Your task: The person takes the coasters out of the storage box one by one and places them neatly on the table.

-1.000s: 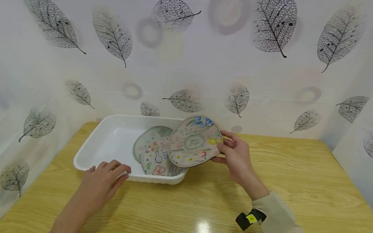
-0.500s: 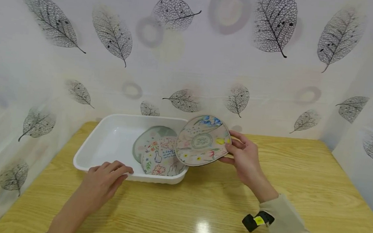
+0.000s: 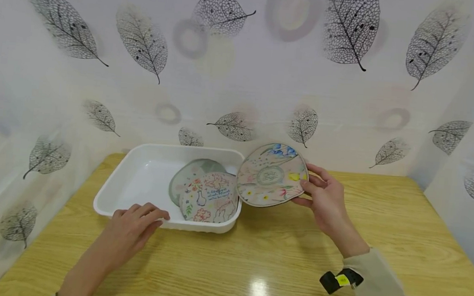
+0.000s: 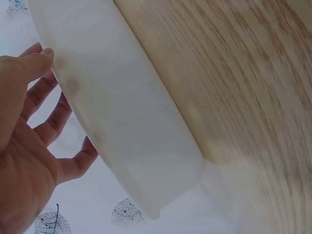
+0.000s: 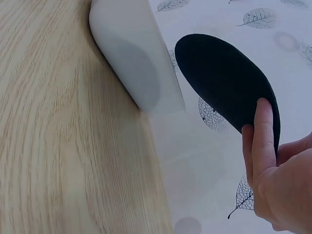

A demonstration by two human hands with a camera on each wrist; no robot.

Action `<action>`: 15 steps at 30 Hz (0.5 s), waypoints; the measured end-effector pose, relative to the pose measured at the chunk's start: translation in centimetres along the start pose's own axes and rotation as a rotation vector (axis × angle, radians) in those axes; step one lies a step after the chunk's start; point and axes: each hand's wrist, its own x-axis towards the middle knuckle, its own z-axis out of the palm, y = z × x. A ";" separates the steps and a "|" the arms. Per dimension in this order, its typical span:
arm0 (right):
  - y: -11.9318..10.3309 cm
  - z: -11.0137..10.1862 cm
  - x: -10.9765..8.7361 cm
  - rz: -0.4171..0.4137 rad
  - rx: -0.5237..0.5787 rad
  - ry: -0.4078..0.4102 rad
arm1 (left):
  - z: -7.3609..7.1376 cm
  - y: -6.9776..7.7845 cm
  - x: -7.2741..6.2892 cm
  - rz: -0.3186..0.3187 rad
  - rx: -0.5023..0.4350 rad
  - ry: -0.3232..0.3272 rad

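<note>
Round flat mat with a pale pink floral face and a dark border (image 3: 271, 175), held raised above the counter (image 3: 279, 245) just beside the right end of a white rectangular plastic tray (image 3: 141, 177). The mat is tilted, its flowered face turned toward the head camera and its plain black underside toward the right wrist camera. Nearly circular, it appears slightly longer crosswise in the head view; foreshortened in the right wrist view, its long axis slants from upper left to lower right. The lettering in its central oval is too small to read.

The right hand (image 3: 326, 200) grasps the mat's right edge, thumb on the floral face and fingers spread against the underside. The left hand (image 3: 132, 227) pinches the tray's near rim, thumb outside, bent fingers reaching over the edge. Within the tray, a pale mat with coloured line drawings (image 3: 209, 201) partly covers a grey-green rounded mat (image 3: 178, 183). Both wrist views cut the tray off; both forearms leave the head view at its lower edge.
</note>
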 end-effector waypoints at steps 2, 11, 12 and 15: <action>-0.1 -0.4 0.0 -0.004 -0.004 -0.002 | -0.1 0.0 0.0 -0.006 -0.004 -0.011; -0.3 -2.5 -0.3 -0.009 0.014 0.012 | 0.1 0.1 0.2 -0.021 -0.034 -0.010; -0.4 -2.8 -0.4 -0.009 0.021 0.013 | 0.1 0.1 0.2 -0.024 -0.039 -0.013; -0.4 -3.6 -0.5 -0.009 0.054 0.017 | 0.1 0.2 0.3 -0.039 -0.051 -0.031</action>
